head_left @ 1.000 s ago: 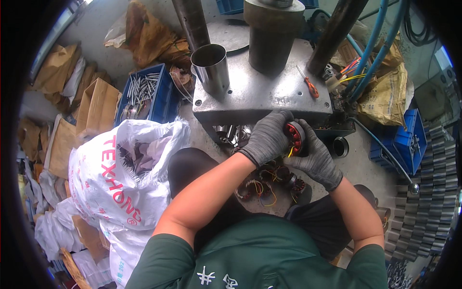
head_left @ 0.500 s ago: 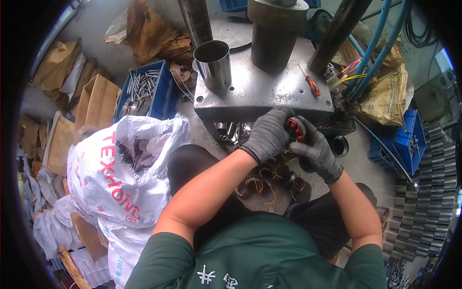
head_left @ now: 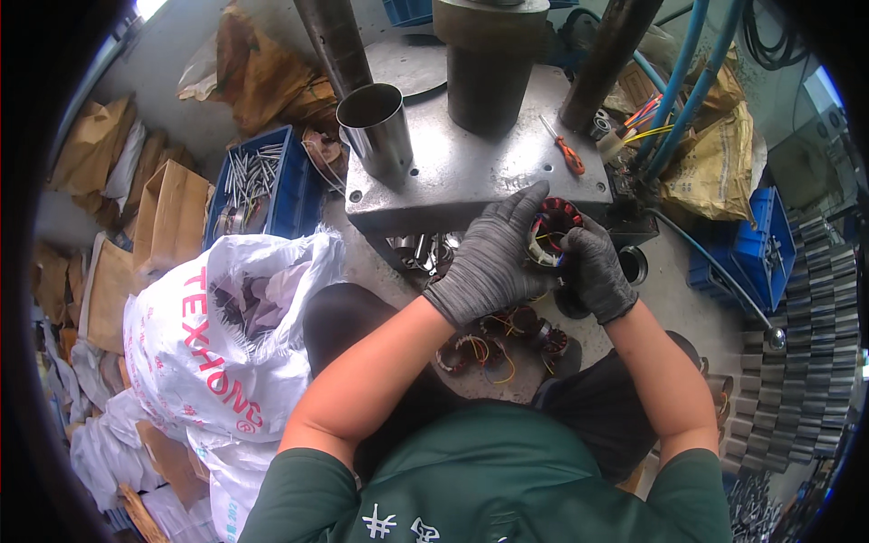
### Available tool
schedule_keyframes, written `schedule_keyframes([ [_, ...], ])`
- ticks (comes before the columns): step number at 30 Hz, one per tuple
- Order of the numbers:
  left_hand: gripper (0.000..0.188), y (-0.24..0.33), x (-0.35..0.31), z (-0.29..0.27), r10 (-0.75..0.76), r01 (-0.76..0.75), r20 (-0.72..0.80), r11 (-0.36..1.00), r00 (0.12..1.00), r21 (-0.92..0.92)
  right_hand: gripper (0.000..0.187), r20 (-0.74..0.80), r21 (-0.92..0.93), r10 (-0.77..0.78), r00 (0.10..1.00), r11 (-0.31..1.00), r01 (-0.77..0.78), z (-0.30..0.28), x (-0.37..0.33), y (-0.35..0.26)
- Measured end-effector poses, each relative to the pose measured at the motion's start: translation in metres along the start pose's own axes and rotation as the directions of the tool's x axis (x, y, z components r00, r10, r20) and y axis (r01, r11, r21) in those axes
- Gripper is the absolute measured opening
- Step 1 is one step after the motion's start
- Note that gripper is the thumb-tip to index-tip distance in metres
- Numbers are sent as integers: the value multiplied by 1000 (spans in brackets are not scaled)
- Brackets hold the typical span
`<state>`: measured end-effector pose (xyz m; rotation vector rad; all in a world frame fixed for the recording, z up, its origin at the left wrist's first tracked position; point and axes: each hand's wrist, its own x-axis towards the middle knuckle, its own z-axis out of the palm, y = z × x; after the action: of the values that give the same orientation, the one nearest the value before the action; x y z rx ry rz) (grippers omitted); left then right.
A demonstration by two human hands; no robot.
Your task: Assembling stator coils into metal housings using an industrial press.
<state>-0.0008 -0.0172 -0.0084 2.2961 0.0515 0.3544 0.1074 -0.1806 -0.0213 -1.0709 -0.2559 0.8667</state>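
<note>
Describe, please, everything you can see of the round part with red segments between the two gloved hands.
The round part is a short ring, dark inside, with glossy red segments spaced around its upper rim and pale strands, probably winding or wire, at its lower left. It looks like metal with coated sections. It is held tilted, one face toward the camera, by the metal block's near edge. The left hand meets its left side, the right hand its right; its back is hidden.

From here I see a pale grey wall behind a heavy metal machine, its flat top shining under white light. Brightness glares at the far upper left and right. The floor is grey; cardboard and paper bags crowd the left side.
</note>
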Motion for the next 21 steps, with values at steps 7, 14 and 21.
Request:
schedule_keyframes([
  [7,110,-8,-3,-1,241,-221,-214,969,947,113,49,-16,-461,-14,1000,887,5,11,12,-4],
  [14,101,-16,0,-4,147,-189,-416,980,898,-62,67,110,-66,174,979,984,-167,20,20,-50],
  [21,105,-35,-4,-6,116,-274,-449,912,886,-306,57,150,-962,-599,787,96,256,-58,107,-45],
])
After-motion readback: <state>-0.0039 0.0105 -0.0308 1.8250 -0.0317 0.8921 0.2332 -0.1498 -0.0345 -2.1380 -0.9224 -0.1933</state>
